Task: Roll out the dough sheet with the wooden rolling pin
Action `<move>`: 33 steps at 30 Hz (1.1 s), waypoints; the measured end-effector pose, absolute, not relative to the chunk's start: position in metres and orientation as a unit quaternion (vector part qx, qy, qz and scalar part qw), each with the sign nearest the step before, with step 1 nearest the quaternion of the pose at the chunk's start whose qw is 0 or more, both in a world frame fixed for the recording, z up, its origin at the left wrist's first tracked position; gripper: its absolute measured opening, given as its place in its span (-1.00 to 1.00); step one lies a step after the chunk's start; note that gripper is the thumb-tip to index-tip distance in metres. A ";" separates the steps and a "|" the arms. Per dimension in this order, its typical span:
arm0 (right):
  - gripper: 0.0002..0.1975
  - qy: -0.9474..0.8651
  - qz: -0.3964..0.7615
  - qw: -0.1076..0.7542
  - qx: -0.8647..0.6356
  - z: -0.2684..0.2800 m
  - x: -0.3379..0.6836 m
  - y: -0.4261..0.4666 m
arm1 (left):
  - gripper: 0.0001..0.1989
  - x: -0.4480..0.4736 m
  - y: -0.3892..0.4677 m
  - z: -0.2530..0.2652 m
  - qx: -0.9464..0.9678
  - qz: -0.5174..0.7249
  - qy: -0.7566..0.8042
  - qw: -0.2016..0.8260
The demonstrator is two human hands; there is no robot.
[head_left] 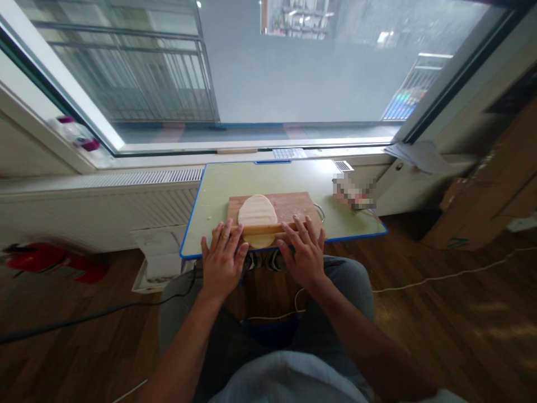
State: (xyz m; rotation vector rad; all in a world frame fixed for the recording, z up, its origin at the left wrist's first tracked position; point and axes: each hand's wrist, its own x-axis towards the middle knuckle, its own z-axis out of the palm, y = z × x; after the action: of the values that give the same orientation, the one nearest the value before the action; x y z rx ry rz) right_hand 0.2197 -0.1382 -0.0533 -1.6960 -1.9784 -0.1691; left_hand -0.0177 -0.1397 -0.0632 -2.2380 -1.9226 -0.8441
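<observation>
A flat oval of pale dough [257, 210] lies on a wooden cutting board [293, 202], its near end hanging past the board's front edge. Across the dough rests a wooden rolling pin [263, 229]. My left hand [224, 252] lies flat over the pin's left end, fingers stretched out and apart. Over the right end is my right hand [302, 249], likewise flat with spread fingers. Both hands touch the pin from above without wrapping round it. The pin's ends are hidden under them.
The board sits on a small pale green table [218, 184] with a blue edge. A blurred-out item [354, 192] is at its right. Behind are a radiator [138, 196] and a window. A bottle [78, 134] stands on the sill; a red fire extinguisher [56, 262] lies left.
</observation>
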 end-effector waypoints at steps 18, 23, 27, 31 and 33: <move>-0.36 -0.733 0.021 0.144 -0.664 -0.014 0.209 -0.053 | -0.43 -0.008 -0.062 -0.022 -0.705 -0.229 -0.671 -0.008; -0.38 -0.746 0.001 0.147 -0.650 -0.009 0.209 -0.041 | -0.43 -0.009 -0.047 -0.018 -0.705 -0.215 -0.676 -0.008; -0.37 -0.756 -0.019 0.143 -0.639 -0.009 0.209 -0.030 | -0.43 -0.008 -0.036 -0.018 -0.706 -0.222 -0.672 0.009; -0.39 -0.760 -0.028 0.123 -0.637 -0.004 0.209 -0.018 | -0.44 -0.008 -0.024 -0.016 -0.704 -0.212 -0.678 0.015; -0.40 -0.771 -0.030 0.112 -0.626 0.002 0.210 -0.014 | -0.45 -0.007 -0.017 -0.014 -0.703 -0.204 -0.681 0.016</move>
State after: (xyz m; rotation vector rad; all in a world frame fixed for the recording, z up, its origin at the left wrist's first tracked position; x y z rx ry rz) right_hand 0.2098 -0.0144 0.0016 -1.8388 -2.2632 -0.0892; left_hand -0.0071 -0.0170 -0.0137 -2.1863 -2.1192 -0.6331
